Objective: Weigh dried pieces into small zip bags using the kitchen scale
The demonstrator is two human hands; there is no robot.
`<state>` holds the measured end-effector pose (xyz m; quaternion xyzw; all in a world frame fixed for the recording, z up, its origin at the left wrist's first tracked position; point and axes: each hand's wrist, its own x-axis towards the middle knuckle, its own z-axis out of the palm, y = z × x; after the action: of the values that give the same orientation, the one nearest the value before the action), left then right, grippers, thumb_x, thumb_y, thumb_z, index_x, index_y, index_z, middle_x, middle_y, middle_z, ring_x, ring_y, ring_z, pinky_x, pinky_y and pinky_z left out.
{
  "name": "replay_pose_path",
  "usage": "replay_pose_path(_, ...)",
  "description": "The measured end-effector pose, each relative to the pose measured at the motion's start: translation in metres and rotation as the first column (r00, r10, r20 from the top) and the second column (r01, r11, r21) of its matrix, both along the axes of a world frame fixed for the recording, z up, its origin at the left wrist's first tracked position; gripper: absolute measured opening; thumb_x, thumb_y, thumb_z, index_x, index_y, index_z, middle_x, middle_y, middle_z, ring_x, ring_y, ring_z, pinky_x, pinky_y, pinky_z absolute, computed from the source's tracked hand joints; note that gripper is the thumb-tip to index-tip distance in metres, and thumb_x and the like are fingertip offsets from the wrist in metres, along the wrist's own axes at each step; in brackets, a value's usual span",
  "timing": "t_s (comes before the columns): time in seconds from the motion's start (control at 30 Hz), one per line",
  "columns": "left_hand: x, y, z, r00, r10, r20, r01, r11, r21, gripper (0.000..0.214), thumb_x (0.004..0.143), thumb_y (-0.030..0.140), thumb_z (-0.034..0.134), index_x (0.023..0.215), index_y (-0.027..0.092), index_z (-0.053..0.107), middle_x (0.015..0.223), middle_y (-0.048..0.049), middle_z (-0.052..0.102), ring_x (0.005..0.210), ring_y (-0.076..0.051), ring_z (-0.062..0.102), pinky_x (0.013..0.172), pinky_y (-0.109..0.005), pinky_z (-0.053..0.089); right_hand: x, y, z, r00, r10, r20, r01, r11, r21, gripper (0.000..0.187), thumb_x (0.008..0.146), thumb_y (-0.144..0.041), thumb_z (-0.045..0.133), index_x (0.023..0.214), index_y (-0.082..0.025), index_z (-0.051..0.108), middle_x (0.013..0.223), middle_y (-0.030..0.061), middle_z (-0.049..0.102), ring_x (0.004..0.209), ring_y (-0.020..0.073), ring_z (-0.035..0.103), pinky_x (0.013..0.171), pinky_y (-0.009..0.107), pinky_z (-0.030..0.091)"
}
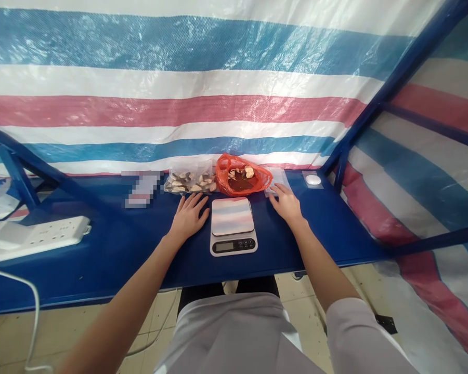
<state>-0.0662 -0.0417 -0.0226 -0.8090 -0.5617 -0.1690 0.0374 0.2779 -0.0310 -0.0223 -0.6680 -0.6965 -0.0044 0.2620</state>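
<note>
My left hand (188,217) lies flat on the blue tabletop (113,254), just left of a white digital kitchen scale (233,223). Nothing is in it. My right hand (286,203) rests right of the scale, its fingertips at or on a small clear plastic bag (277,179). Behind the scale sit a clear bag of dried brown-and-cream slices, possibly mushroom (189,182), and a red plastic bag (242,175) holding similar pieces. The scale's platform holds nothing.
A white power strip (37,239) with a cable lies at the left end of the table. A pixelated, blurred item (142,188) lies at the back, and a small white round object (313,179) sits at the back right. Striped tarpaulin on blue metal framing stands behind.
</note>
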Motion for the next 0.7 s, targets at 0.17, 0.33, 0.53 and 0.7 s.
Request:
replay_pose_path(0.17, 0.002, -0.002, 0.000, 0.997, 0.016, -0.079, -0.025, 0.994, -0.102, 0.057, 0.101, 0.041, 0.035, 0.151, 0.017, 0.049, 0.160, -0.0121, 0.042, 0.151, -0.034, 0.034, 0.123, -0.057, 0.026, 0.000, 0.013, -0.014, 0.998, 0.010, 0.055, -0.007, 0.998, -0.055, 0.040, 0.097, -0.028, 0.055, 0.135, -0.019, 0.065, 0.147, 0.0098, 0.059, 0.141, 0.0307, 0.050, 0.117, 0.046, 0.043)
replay_pose_path(0.33, 0.004, -0.002, -0.001, 0.991, 0.027, -0.133, -0.044, 0.991, -0.129, 0.056, 0.102, 0.042, 0.033, 0.153, 0.020, 0.045, 0.163, -0.0097, 0.037, 0.152, -0.032, 0.032, 0.124, -0.055, 0.024, 0.002, 0.013, -0.023, 0.996, 0.005, 0.084, 0.002, 0.997, -0.083, 0.041, 0.100, -0.032, 0.050, 0.137, -0.020, 0.065, 0.146, 0.0101, 0.059, 0.139, 0.0305, 0.052, 0.118, 0.046, 0.041)
replay_pose_path(0.53, 0.004, -0.002, -0.001, 0.990, 0.041, -0.134, -0.059, 0.989, -0.134, 0.055, 0.103, 0.043, 0.033, 0.153, 0.024, 0.046, 0.162, -0.0069, 0.038, 0.152, -0.030, 0.033, 0.125, -0.052, 0.024, 0.003, 0.009, -0.026, 0.997, 0.012, 0.080, -0.008, 0.999, -0.050, 0.039, 0.100, -0.032, 0.049, 0.134, -0.023, 0.067, 0.143, 0.0082, 0.063, 0.136, 0.0290, 0.055, 0.116, 0.046, 0.043)
replay_pose_path(0.7, 0.005, -0.002, 0.000, 0.989, 0.042, -0.141, -0.062, 0.989, -0.138, 0.056, 0.103, 0.043, 0.033, 0.153, 0.022, 0.046, 0.162, -0.0083, 0.037, 0.152, -0.033, 0.032, 0.124, -0.056, 0.024, 0.004, 0.006, -0.027, 0.996, 0.021, 0.081, -0.019, 1.000, -0.021, 0.037, 0.099, -0.032, 0.051, 0.130, -0.023, 0.069, 0.140, 0.0079, 0.065, 0.133, 0.0286, 0.058, 0.114, 0.045, 0.045)
